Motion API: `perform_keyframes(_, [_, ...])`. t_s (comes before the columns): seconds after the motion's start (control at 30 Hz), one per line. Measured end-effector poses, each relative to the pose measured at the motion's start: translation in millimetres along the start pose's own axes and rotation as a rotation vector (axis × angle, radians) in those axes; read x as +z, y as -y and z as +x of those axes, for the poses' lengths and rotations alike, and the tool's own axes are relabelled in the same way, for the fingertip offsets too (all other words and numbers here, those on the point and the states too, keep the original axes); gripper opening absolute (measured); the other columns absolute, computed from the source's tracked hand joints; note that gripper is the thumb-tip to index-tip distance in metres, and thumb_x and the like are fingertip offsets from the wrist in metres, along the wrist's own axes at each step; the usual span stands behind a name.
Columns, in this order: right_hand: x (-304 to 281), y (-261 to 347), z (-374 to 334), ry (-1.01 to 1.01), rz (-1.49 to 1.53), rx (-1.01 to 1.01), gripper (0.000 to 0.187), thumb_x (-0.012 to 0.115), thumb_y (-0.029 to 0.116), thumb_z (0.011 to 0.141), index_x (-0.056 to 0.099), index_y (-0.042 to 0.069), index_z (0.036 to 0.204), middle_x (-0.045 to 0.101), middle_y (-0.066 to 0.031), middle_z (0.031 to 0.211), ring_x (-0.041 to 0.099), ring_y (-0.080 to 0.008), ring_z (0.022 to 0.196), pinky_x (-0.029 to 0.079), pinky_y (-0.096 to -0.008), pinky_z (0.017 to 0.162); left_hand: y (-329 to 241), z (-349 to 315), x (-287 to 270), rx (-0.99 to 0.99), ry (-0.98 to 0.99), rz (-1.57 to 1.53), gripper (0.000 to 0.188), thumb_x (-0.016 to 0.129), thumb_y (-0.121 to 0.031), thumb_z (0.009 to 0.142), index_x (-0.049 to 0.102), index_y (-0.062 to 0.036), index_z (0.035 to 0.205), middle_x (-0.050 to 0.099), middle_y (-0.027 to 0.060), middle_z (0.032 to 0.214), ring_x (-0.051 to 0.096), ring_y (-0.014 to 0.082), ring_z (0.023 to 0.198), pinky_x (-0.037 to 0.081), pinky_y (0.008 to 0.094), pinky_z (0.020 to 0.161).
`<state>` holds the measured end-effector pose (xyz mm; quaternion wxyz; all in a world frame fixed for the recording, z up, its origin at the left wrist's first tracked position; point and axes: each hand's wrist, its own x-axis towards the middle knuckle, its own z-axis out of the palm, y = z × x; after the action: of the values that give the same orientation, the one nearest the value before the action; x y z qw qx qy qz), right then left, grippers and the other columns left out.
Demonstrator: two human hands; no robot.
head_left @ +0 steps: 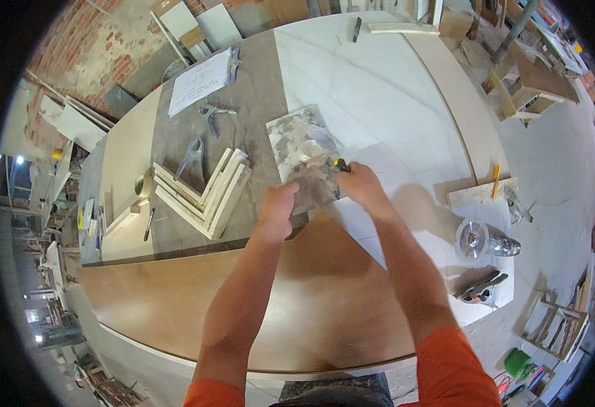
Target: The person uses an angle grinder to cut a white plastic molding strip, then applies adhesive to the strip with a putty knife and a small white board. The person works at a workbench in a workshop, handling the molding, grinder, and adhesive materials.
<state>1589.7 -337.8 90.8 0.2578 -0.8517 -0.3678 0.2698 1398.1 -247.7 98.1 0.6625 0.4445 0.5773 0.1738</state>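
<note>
A flat board (285,139) smeared with grey and pale paste lies across the seam between the dark and the white panels. My left hand (278,209) is closed at its near left corner, thumb on top and the other fingers mostly hidden. In my right hand (362,184) is a putty knife (341,165) with a black and yellow handle, held at the board's right side over the paste (309,154). Its blade is hard to make out against the smears. Left of the board, pale L-shaped corner pieces (216,214) lie nested together.
Two spring clamps (210,121) and paper sheets (199,85) lie on the dark panel. A marker (149,225) and a tape roll (141,184) are farther left. At right are a silver tool with a round disc (472,240), a dark clamp-like tool (479,288) and a yellow pencil (496,182).
</note>
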Motion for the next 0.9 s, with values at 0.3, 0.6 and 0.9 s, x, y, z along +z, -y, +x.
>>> perform_keyframes(0.3, [-30, 50, -24, -0.018, 0.917, 0.225, 0.016, 0.057, 0.014, 0.079, 0.056, 0.001, 0.087, 0.056, -0.0065, 0.075, 0.052, -0.0177, 0.063, 0.041, -0.0323, 0.057, -37, -2, -19, -0.116, 0.268, -0.674, 0.019, 0.061, -0.012, 0.089, 0.061, -0.0061, 0.107, 0.062, 0.0073, 0.1, 0.06, 0.0256, 0.092, 0.052, 0.05, 0.083])
perform_keyframes(0.6, [22, 126, -248, 0.195, 1.166, -0.105, 0.026, 0.064, 0.014, 0.087, 0.058, 0.002, 0.109, 0.052, -0.0023, 0.08, 0.052, -0.0115, 0.067, 0.039, -0.0278, 0.056, -8, -130, -192, 0.231, 0.48, -0.856, 0.046, 0.062, -0.017, 0.088, 0.056, -0.0019, 0.131, 0.062, 0.0143, 0.131, 0.057, 0.0323, 0.125, 0.047, 0.0503, 0.107])
perform_keyframes(0.9, [81, 260, -526, -0.01, 0.042, -0.523, 0.061, 0.057, 0.004, 0.091, 0.042, 0.009, 0.15, 0.064, -0.0158, 0.102, 0.065, -0.0294, 0.089, 0.051, -0.039, 0.078, 112, -308, -454, 0.357, 0.446, -0.784, 0.055, 0.064, -0.011, 0.081, 0.055, 0.0012, 0.134, 0.063, 0.0137, 0.13, 0.058, 0.0309, 0.123, 0.046, 0.0474, 0.107])
